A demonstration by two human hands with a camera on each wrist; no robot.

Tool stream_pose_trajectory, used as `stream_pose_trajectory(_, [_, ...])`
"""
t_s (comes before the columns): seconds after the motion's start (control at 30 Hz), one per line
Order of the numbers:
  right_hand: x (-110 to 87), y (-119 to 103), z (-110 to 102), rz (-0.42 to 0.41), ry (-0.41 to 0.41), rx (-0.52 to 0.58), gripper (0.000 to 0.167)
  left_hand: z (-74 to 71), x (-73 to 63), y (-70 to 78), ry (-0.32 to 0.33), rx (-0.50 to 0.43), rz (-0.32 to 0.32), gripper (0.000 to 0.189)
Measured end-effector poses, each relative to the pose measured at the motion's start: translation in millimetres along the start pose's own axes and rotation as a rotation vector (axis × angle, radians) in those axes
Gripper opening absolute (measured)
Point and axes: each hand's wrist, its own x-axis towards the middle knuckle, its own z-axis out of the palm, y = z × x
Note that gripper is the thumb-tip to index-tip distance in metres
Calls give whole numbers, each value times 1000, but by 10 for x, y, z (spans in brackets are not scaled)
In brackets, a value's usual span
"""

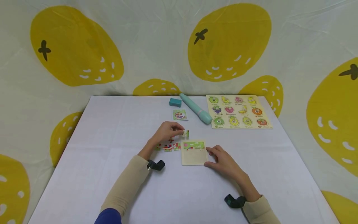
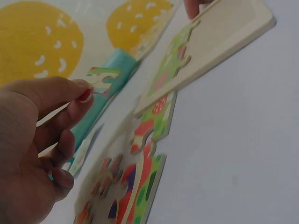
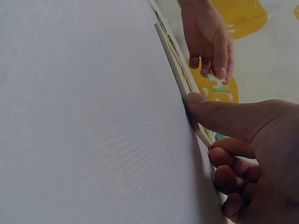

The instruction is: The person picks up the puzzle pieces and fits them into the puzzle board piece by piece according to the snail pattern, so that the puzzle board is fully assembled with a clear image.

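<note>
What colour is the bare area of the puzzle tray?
The puzzle tray is pale beige there; the head view shows it best.

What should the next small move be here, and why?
Probably bring the left hand over the puzzle tray and try the pinched piece against the near edge of the green strip: the piece is held clear of the tray, the tray's near part is bare, and the right hand holds its edge. I can't tell whether it fits.
</note>
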Motion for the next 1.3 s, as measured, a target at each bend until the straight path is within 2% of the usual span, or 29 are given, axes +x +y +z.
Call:
stream_pose_trajectory(0.2, [10, 25, -3, -1, -7, 10, 68, 141, -17, 159, -55, 5, 17, 14])
stream_pose_trajectory(0.37, [12, 17, -8, 2, -12, 10, 69, 270, -41, 288, -116, 63, 59, 16])
stream_pose_trajectory(0.6, [14, 15, -6, -7, -9, 0, 68, 430, -50, 384, -168, 180, 109, 14])
stream_pose_trajectory(0.8, [8, 6, -11, -1, -10, 8, 68, 519, -68, 471, -222, 208, 137, 9])
stream_pose_trajectory(0.93, [6, -2, -15, 6, -9, 9, 69, 586, -64, 481, -228, 258, 154, 8])
stream_pose_trajectory(1.07, [4, -6, -17, 8, -10, 11, 70, 662, -64, 449, -219, 348, 164, 8])
stream_pose_trajectory(1.3, [8, 5, -8, 0, 0, 6, 70, 724, -92, 460, -175, 468, 206, 8])
